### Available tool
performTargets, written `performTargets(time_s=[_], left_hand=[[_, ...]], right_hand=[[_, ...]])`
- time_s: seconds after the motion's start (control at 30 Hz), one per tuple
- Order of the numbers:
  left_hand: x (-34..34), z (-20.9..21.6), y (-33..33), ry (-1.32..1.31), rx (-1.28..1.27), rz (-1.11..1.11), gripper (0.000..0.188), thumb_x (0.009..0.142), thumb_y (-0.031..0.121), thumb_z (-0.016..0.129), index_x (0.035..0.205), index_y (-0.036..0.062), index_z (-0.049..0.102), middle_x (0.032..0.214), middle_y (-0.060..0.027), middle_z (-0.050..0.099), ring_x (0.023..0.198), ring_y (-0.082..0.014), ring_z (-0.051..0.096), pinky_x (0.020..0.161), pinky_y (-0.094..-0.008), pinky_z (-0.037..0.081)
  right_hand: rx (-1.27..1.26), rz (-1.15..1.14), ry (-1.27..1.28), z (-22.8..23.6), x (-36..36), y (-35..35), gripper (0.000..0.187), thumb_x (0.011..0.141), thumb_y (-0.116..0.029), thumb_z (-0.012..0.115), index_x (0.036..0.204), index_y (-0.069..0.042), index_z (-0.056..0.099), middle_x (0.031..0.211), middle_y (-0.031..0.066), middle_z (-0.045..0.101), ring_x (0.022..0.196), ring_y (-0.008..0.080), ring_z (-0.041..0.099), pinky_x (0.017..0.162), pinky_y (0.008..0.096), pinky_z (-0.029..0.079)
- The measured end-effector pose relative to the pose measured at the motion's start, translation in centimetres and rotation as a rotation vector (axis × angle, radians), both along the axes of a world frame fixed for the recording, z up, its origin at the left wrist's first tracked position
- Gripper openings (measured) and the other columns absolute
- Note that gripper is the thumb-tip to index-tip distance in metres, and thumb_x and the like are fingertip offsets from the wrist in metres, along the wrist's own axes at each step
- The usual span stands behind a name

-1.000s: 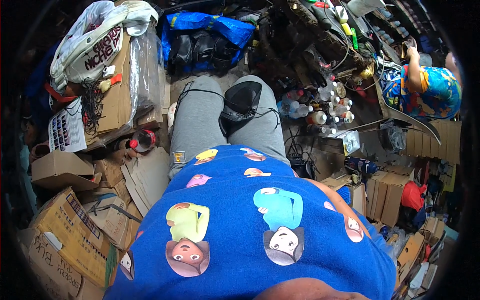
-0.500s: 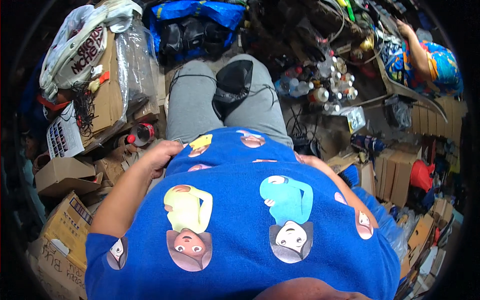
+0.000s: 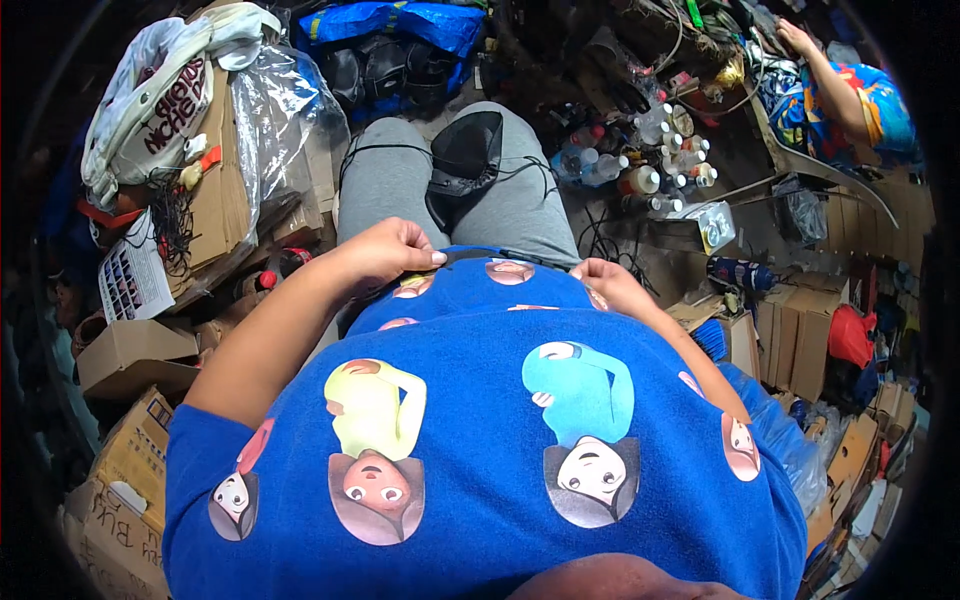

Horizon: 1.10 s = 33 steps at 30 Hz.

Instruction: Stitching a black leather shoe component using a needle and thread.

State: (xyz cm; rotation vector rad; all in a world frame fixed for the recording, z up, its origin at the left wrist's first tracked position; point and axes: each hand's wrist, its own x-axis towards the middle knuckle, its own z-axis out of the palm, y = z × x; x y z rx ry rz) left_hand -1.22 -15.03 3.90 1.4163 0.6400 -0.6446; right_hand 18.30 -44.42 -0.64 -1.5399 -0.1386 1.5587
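Observation:
Across my lap spreads a blue shirt point(image 3: 490, 400) with printed cartoon figures. My left hand point(image 3: 395, 250) is closed at its lower hem, thumb and fingers pinched together on the cloth. On the other side, my right hand point(image 3: 612, 285) pinches the same hem near the hip. A dark strip shows along the hem between the hands; what it is I cannot tell. Beyond it, a black mesh-like item point(image 3: 467, 155) lies between the thighs of the grey trousers point(image 3: 390, 185), with thin black cords over both legs.
Several plastic bottles point(image 3: 655, 165) stand ahead to the right. Flattened cardboard point(image 3: 220, 185) and a white bag point(image 3: 165, 110) lie at left, above an open box point(image 3: 135, 355). A blue bag point(image 3: 440, 30) holds black items. Another person's arm point(image 3: 835, 90) reaches in at far right.
My left hand has moved up and inward along the hem. My right hand has come forward into fuller view, also at the hem. The other person's arm has shifted slightly.

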Motion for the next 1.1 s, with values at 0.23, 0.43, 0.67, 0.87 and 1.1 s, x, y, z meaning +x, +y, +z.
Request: performTargets(time_s=[0.23, 0.43, 0.67, 0.87, 1.1], left_hand=[[-10.2, -2.6, 3.9, -0.006, -0.113, -0.215, 0.028, 0.086, 0.031, 0.061, 0.093, 0.0044, 0.059, 0.082, 0.0041, 0.057, 0.074, -0.0051, 0.050, 0.065, -0.0228, 0.042], [-20.9, -5.4, -1.8, -0.019, -0.203, 0.382, 0.019, 0.080, 0.019, 0.065, 0.093, 0.0071, 0.059, 0.082, 0.0011, 0.061, 0.074, -0.0097, 0.056, 0.066, -0.0246, 0.046], [-20.9, -5.2, -1.5, 0.044, -0.016, 0.360, 0.018, 0.080, 0.019, 0.065, 0.091, 0.0068, 0.059, 0.081, 0.0006, 0.061, 0.074, -0.0098, 0.055, 0.066, -0.0250, 0.046], [-20.6, -4.6, -1.3, 0.122, 0.122, 0.338, 0.017, 0.080, 0.018, 0.065, 0.090, 0.0065, 0.059, 0.080, 0.0001, 0.061, 0.073, -0.0099, 0.055, 0.065, -0.0254, 0.045], [-21.1, -3.7, -0.2, 0.239, 0.268, 0.242, 0.016, 0.079, 0.018, 0.064, 0.088, 0.0061, 0.059, 0.079, -0.0004, 0.060, 0.072, -0.0101, 0.054, 0.065, -0.0259, 0.045]], right_hand=[[0.013, 0.493, -0.137, 3.9, 2.3, -1.3, 0.022, 0.081, -0.013, 0.068, 0.099, -0.004, 0.060, 0.089, 0.0002, 0.064, 0.082, 0.0078, 0.057, 0.073, 0.0243, 0.047], [-0.159, 0.804, -0.327, 1.8, 2.2, -6.2, 0.021, 0.078, -0.021, 0.067, 0.091, -0.004, 0.067, 0.089, 0.0057, 0.068, 0.081, 0.0088, 0.059, 0.072, 0.0266, 0.046], [-0.185, 0.941, -0.277, 2.0, 4.0, -3.7, 0.022, 0.078, -0.022, 0.066, 0.092, -0.004, 0.067, 0.089, 0.0061, 0.069, 0.080, 0.0090, 0.060, 0.072, 0.0269, 0.046], [-0.224, 1.061, -0.210, 2.6, 5.2, -2.2, 0.024, 0.079, -0.024, 0.065, 0.092, -0.005, 0.067, 0.090, 0.0065, 0.069, 0.080, 0.0091, 0.060, 0.072, 0.0272, 0.047], [-0.275, 1.147, -0.087, 3.7, 3.6, -2.0, 0.025, 0.080, -0.025, 0.064, 0.093, -0.005, 0.067, 0.091, 0.0069, 0.069, 0.080, 0.0092, 0.060, 0.072, 0.0275, 0.047]])
